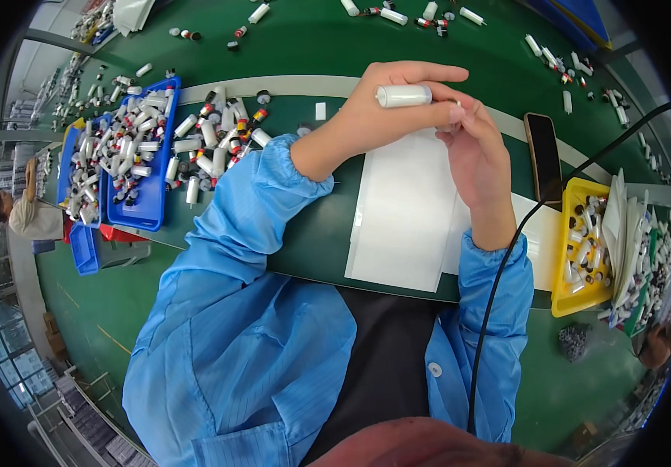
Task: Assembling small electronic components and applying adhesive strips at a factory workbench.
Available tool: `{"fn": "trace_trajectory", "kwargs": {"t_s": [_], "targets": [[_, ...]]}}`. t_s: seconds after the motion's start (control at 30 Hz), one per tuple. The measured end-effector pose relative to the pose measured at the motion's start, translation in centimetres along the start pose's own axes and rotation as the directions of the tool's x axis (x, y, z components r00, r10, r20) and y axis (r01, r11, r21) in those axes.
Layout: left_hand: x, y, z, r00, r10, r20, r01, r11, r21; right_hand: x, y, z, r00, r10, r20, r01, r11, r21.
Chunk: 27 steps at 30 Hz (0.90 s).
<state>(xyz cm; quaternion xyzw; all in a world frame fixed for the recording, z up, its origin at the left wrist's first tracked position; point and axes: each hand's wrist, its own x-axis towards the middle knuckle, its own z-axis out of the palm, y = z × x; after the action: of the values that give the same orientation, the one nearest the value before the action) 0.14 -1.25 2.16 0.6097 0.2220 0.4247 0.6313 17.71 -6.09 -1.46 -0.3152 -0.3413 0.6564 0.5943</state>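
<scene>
A small white cylindrical bottle (404, 96) with a clear rim lies sideways across the fingers of my left hand (378, 117), above the work table. My left hand is closed around it, with the clear end facing left. My right hand (482, 159) meets the left fingertips at the bottle's other end, its thumb and fingers bent in a pinch. What those right fingers hold is mostly hidden; only a tiny pale tip shows. Beneath both hands lie white paper sheets (402, 218) on the green table top.
On the left, a blue tray (166, 156) overflows with similar bottles and dark caps, with a loose pile (211, 140) beside it. A phone (542, 156) and a yellow tray (561, 288) of parts sit right. A black cable (499, 272) crosses my right arm.
</scene>
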Motion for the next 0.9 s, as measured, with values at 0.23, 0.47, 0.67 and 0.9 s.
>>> {"fn": "trace_trajectory", "kwargs": {"t_s": [0.23, 0.47, 0.67, 0.9], "targets": [[2.4, 1.2, -11.8, 0.973, 0.102, -0.208, 0.075, 0.712, 0.698, -0.4, 0.9, -0.5, 0.969, -0.246, -0.007, 0.183, 0.742, -0.645], [4.0, 1.7, -22.1, 0.965, -0.114, -0.235, 0.226, -0.089, 0.970, -2.3, 1.0, 2.0, 0.959, -0.136, 0.250, 0.250, -0.020, -0.968], [10.8, -5.7, -46.9, 0.937, 0.176, -0.300, 0.335, -0.215, 0.918, -1.0, 1.3, 0.1, 0.949, -0.031, 0.315, 0.316, 0.112, -0.942], [14.3, -11.1, -48.0, 0.841, 0.099, -0.531, 0.536, -0.283, 0.795, -1.6, 1.1, -0.3, 0.989, -0.039, 0.145, 0.149, 0.112, -0.983]]}}
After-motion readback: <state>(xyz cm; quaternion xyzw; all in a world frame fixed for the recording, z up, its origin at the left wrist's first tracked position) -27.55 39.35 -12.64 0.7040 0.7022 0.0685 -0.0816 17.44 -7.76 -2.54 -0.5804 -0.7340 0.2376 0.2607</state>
